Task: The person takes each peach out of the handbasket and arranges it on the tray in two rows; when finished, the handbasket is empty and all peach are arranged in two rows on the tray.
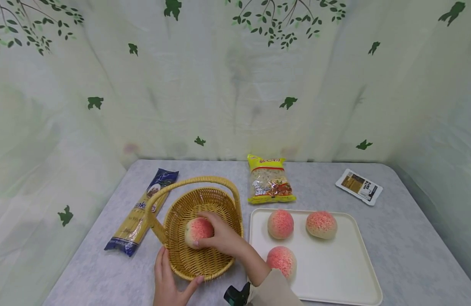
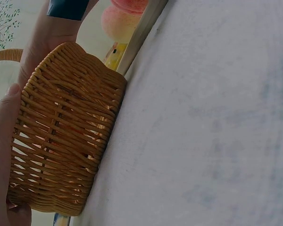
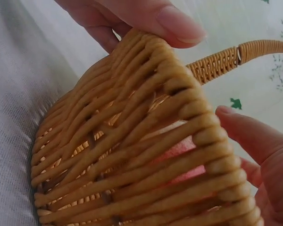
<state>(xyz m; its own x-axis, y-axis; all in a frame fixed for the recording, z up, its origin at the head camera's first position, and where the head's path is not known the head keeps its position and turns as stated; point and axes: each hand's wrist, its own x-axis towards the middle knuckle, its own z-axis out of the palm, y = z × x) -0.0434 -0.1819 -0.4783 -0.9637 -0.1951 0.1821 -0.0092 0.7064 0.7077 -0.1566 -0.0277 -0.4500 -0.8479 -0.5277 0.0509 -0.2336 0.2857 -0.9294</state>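
A peach (image 1: 197,231), pink fading to cream, is inside the round wicker basket (image 1: 182,261). My right hand (image 1: 224,238) reaches over the basket's right rim and grips this peach between thumb and fingers. At the front left, my left hand (image 1: 168,280) holds the basket, its thumb at the front rim and fingers along the left side. The left wrist view shows the left thumb (image 2: 7,103) at the woven rim. Through the weave in the right wrist view, a bit of the peach (image 3: 181,160) shows pink. The basket's handle (image 1: 197,180) arches upward.
Right of the basket, a white tray (image 1: 335,267) bears three more peaches (image 1: 280,224). Behind it lies a yellow-topped food bag (image 1: 271,180). A blue-and-gold packet (image 1: 137,216) lies left of the basket, and a small white pouch (image 1: 359,187) at the far right.
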